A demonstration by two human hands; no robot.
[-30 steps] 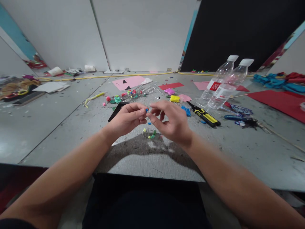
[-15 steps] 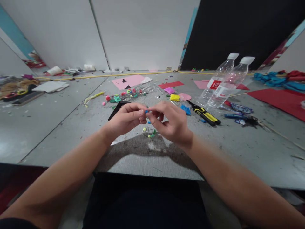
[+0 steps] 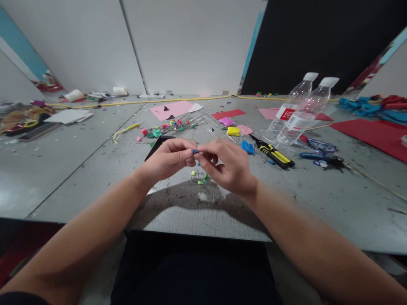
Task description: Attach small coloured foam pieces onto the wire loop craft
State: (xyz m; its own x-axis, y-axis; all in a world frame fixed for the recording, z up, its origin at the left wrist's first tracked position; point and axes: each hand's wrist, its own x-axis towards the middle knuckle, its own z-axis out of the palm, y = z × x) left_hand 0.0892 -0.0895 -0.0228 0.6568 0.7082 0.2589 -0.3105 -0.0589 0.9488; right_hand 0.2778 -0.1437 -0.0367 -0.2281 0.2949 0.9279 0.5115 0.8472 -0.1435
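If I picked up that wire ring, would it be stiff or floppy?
The ring would probably flex slightly, looking so thin. It should feel light, being small and open. Its green bits might snag, since they look lumpy.

The blue bit [image 3: 195, 151] looks matt; the wire ring [image 3: 200, 182] seems metal. Clear, glossy plastic forms the bottles [image 3: 300, 119]. The pink sheet [image 3: 173, 109] resembles matt paper. The bench [image 3: 92, 182] has a smooth, scuffed face with a dull sheen.

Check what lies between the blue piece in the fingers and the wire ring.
In the head view, another small blue bit shows between the held blue piece and the wire ring.
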